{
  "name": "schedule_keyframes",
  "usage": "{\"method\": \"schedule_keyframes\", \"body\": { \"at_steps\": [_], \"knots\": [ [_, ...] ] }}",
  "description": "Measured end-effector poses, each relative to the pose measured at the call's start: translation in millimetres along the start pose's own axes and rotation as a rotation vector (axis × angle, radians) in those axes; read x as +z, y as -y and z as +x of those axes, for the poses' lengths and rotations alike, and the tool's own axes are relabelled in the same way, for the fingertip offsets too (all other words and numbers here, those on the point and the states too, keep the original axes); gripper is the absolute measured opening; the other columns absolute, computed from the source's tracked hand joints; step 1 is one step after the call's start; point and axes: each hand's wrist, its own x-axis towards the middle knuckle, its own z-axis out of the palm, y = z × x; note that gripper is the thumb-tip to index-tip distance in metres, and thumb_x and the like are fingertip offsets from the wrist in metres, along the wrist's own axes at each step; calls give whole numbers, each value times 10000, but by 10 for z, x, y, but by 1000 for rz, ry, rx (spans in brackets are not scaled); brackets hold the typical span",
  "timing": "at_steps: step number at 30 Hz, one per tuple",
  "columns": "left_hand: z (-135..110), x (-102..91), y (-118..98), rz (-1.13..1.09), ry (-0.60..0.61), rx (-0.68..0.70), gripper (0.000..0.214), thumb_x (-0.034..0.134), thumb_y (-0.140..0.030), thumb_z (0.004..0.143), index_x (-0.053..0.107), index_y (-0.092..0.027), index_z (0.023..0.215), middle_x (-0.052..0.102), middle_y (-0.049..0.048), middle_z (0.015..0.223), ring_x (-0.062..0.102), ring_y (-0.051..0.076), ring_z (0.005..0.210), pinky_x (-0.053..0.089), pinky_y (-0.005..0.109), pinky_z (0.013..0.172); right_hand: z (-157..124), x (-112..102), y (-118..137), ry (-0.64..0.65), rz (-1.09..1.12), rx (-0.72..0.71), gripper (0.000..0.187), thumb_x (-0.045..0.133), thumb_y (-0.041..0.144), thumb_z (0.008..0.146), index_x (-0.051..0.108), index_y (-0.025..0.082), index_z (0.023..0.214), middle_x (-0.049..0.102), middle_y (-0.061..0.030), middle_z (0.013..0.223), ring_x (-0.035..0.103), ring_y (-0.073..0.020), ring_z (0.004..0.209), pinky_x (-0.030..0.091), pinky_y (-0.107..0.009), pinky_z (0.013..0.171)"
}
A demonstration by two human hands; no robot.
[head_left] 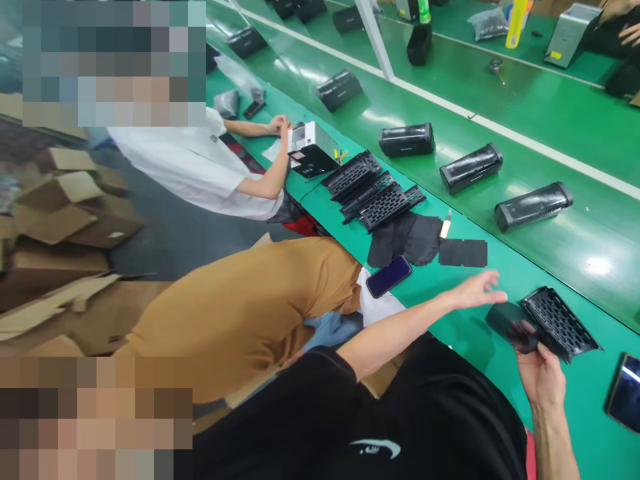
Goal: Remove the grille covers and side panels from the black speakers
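In my right hand (543, 377) is a thin, dark, slightly see-through sheet (513, 325), gripped at its lower edge and held above the bench. My left hand (479, 291) is raised just beyond the sheet's far corner. Its fingers are apart and nothing is in them. Close behind the sheet, a black perforated plastic cover (563, 323) lies on the green bench. Part of that cover is hidden by the sheet. Several black sheets (407, 239) lie further left, one (463, 253) set apart from the pile.
Near the pile lie a phone (389, 276) and a pale-handled tool (446, 225). More perforated covers (383, 203) are stacked beyond. A second phone (625, 390) lies at right. Black cylindrical units (534, 205) line the green belt. A co-worker in brown (240, 307) sits beside me; another handles a boxy unit (314, 150).
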Motion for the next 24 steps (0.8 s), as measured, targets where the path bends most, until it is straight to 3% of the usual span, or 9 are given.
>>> {"method": "schedule_keyframes", "body": {
  "at_steps": [2, 3, 5, 8, 10, 15, 17, 20, 24],
  "knots": [
    [-51, 274, 24, -377, 298, -22, 766, 696, -740, 848, 627, -178, 1364, 713, 136, 1277, 698, 240, 1106, 556, 399, 970, 12, -19, -33, 2, 31, 32, 293, 700, 380, 826, 801, 201, 1035, 764, -138, 1126, 690, -347, 1145, 425, -629, 1128],
    [-65, 384, 44, -497, 353, -31, 798, 748, -753, 793, 653, -172, 1331, 733, 128, 1226, 711, 229, 1058, 563, 388, 944, 18, -37, -51, -8, 38, 43, 294, 704, 375, 825, 801, 203, 1042, 764, -135, 1130, 686, -341, 1151, 420, -623, 1136],
    [-76, 541, 70, -562, 324, -25, 803, 860, -702, 692, 697, -167, 1268, 756, 96, 1137, 713, 204, 965, 567, 355, 892, 17, -87, -79, -37, 49, 49, 272, 720, 363, 814, 802, 209, 1023, 770, -128, 1112, 690, -335, 1132, 427, -626, 1128],
    [-65, 636, 22, -334, 212, 43, 557, 825, -595, 794, 766, -148, 1122, 766, 48, 975, 685, 171, 857, 533, 285, 815, -36, -167, -55, -59, 61, 30, 196, 767, 354, 774, 793, 238, 929, 781, -110, 1034, 710, -346, 1065, 464, -661, 1069],
    [-42, 645, -71, -108, 205, 127, 394, 732, -517, 905, 791, -154, 1047, 764, 29, 901, 676, 158, 833, 495, 248, 792, -107, -206, 27, -36, 89, 38, 243, 792, 394, 756, 789, 251, 953, 776, -122, 1072, 708, -369, 1080, 488, -679, 1024],
    [108, 676, -346, 282, 309, 282, 205, 655, -359, 968, 790, -232, 1056, 781, -5, 899, 695, 139, 824, 457, 213, 763, -238, -301, 260, 8, 94, 83, 736, 623, 812, 814, 669, 295, 1337, 676, -164, 1362, 635, -413, 1253, 526, -681, 949],
    [217, 718, -427, 394, 341, 303, 185, 661, -337, 954, 785, -264, 1071, 788, -15, 912, 704, 145, 840, 462, 218, 777, -190, -378, 273, -116, -144, 27, 825, 661, 871, 733, 671, 264, 1291, 711, -152, 1285, 681, -391, 1156, 560, -603, 911],
    [417, 796, -517, 524, 382, 278, 212, 644, -312, 943, 771, -298, 1112, 803, -10, 996, 728, 186, 937, 487, 247, 821, -3, -536, 236, -371, -489, -53, 714, 821, 748, 620, 717, 195, 1060, 758, -105, 1004, 707, -317, 911, 567, -466, 850],
    [669, 886, -556, 737, 309, 218, 234, 534, -309, 992, 745, -286, 1089, 789, 34, 1134, 718, 246, 1062, 513, 334, 884, 312, -736, 232, -545, -683, -111, 581, 758, 711, 652, 734, 200, 927, 735, -77, 874, 664, -314, 870, 526, -447, 879]
  ]
}}
